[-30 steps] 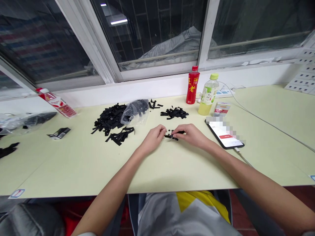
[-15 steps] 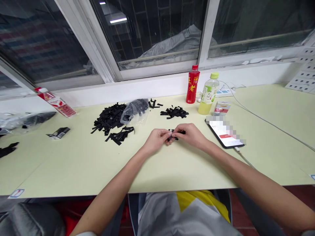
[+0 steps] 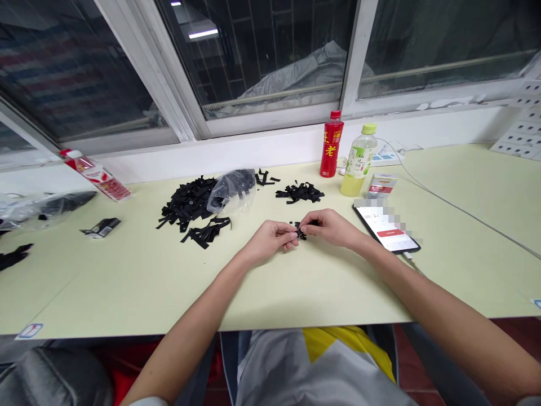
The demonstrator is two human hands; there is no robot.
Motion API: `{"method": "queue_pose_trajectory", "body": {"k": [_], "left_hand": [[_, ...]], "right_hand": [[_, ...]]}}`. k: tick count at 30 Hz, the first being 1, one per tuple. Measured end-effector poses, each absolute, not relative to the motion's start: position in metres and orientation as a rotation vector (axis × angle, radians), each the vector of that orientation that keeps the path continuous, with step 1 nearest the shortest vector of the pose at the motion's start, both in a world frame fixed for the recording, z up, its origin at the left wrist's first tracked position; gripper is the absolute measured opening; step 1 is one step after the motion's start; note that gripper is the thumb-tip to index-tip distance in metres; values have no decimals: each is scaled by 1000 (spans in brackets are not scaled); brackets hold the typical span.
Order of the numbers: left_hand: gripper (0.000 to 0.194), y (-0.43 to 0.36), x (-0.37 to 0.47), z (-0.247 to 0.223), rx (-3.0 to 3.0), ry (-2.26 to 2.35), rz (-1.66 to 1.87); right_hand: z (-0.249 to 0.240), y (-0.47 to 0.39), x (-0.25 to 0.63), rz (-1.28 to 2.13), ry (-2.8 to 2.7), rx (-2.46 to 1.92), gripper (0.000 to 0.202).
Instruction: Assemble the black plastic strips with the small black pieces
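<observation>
My left hand (image 3: 273, 241) is closed in a pinch over the table, its fingertips on a small black strip (image 3: 298, 232). Against it, fingertip to fingertip, my right hand (image 3: 327, 226) is pinched shut on the same strip; more black shows under its curled fingers. Small black round bits (image 3: 303, 238) lie on the tabletop just beneath and around the fingertips, partly hidden. Behind the hands sits a small pile of black fabric strips (image 3: 301, 193). A bigger heap of these strips (image 3: 190, 203) lies to the left, with a clear plastic bag (image 3: 233, 190) of black pieces against it.
Right of my hands lies a phone (image 3: 386, 228) on a charging cable. Behind it stand a small box (image 3: 381, 186), a yellow-green drink bottle (image 3: 359, 160) and a red bottle (image 3: 332, 145). Another red-labelled bottle (image 3: 99, 177) and a black packet (image 3: 101, 228) are at the left.
Both hands have shifted slightly; the left fingertips moved a little to the right, and more of the black strip shows between the fingers. The piles and bottles stay put.
</observation>
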State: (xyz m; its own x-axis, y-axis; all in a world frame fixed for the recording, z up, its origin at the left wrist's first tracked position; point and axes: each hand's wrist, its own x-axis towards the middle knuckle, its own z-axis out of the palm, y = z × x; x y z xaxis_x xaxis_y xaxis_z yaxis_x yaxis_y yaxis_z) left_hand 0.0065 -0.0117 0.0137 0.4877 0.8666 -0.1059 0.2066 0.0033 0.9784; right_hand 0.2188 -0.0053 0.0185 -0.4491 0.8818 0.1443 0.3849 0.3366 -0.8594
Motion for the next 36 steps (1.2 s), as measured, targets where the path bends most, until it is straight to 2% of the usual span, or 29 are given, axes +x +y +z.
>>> {"method": "queue_pose_trajectory", "body": {"k": [7,10,13,17,20,23,28,36], "left_hand": [[41,-12,4,13,1546,924,725],[34,-12,4,16,1664,879,813],[30,-12,5,20,1734,786,866],[34,-11,5,21,1645,761,815],[34,-8,4,19,1627,873,880],[35,-2,1,16,1600,1015,981],[38,6,-5,14,1570,1126,1102],[33,6,-5,12,1674,1208,1069]], "right_hand": [[10,-1,216,1132,-1864,-1043,20],[2,0,212,1225,-1748,-961,29],[-3,-1,206,1342,-1662,-882,30],[-4,-2,203,1381,-1629,-874,30],[-2,1,208,1189,-1692,-1022,25],[-2,3,211,817,-1869,-1165,18],[-11,-6,200,363,-2195,-1192,24],[-18,-6,194,251,-2253,-1165,12]]}}
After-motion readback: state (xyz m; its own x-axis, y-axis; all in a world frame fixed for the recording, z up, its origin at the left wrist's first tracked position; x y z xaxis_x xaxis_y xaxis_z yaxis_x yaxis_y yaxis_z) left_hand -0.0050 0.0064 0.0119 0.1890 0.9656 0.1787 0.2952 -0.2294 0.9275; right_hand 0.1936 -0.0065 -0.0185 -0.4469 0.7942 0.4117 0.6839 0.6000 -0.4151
